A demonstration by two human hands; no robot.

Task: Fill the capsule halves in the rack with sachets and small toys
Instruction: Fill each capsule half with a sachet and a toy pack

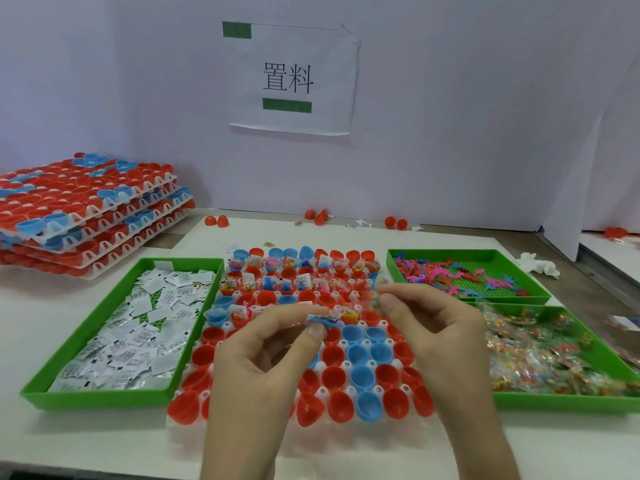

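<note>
The task is judged to be roughly half done: in the rack (322, 390) at the centre of the frame, the capsule halves (334, 375) of the upper rows are seen to hold sachets, toys and coloured bits, while the lower four rows or so (red and blue cups, open side up) are left to be filled. An exact count of cups is not attempted, since several are hidden by the hands. The left hand (256, 362) is held over the middle of the rack, its thumb and forefinger pinched on a small blue toy (323, 322), the other fingers curled. The right hand (436, 327) is raised just beside it, its fingertips closed on a small clear packet (373, 301), which is blurred. Three green trays are counted on the table (104, 441): one at the left (104, 398) with white sachets (145, 327), one at the upper right (467, 252) with small toys (440, 273), one at the lower right (561, 403) with clear packets of coloured bits (540, 358). One stack (86, 209) of about five loaded racks is seen at the upper left, and about six loose red halves (394, 222) along the far edge.
</note>
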